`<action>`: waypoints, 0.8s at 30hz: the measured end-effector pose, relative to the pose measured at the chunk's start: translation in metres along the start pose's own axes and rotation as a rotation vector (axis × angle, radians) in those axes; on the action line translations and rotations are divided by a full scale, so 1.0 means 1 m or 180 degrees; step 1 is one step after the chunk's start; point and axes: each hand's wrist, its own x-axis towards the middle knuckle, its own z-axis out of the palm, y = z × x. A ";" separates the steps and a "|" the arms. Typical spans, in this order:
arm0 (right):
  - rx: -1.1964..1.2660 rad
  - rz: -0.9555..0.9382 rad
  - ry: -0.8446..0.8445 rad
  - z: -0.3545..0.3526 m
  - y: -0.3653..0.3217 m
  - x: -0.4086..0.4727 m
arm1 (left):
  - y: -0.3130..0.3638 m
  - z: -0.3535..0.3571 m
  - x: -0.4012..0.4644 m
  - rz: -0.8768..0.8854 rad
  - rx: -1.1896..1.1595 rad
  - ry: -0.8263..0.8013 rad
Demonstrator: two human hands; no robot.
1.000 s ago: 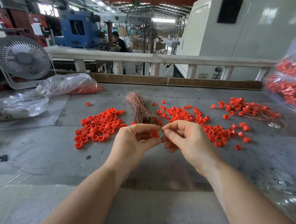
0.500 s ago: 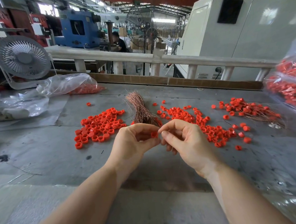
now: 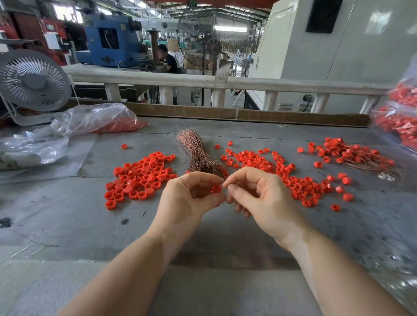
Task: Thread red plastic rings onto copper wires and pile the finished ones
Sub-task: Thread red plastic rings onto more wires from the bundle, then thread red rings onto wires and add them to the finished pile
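The left hand [image 3: 189,198] pinches a red ring [image 3: 216,188] between thumb and curled fingers above the table [image 3: 59,215]. The right hand [image 3: 256,196], fingers curled, pinches just beside it, probably on a wire too thin to see.

No legible text (signs too blurred).
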 end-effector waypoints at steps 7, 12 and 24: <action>0.0006 0.0076 0.0106 -0.001 0.002 0.001 | 0.001 0.001 -0.003 -0.0156 -0.0258 -0.0200; 0.0075 0.0143 0.0073 0.000 0.001 0.001 | 0.001 -0.001 -0.001 -0.0166 -0.0229 -0.0122; 0.0261 0.0062 0.0229 0.000 0.000 0.003 | 0.002 -0.003 0.000 -0.0420 -0.1074 -0.0137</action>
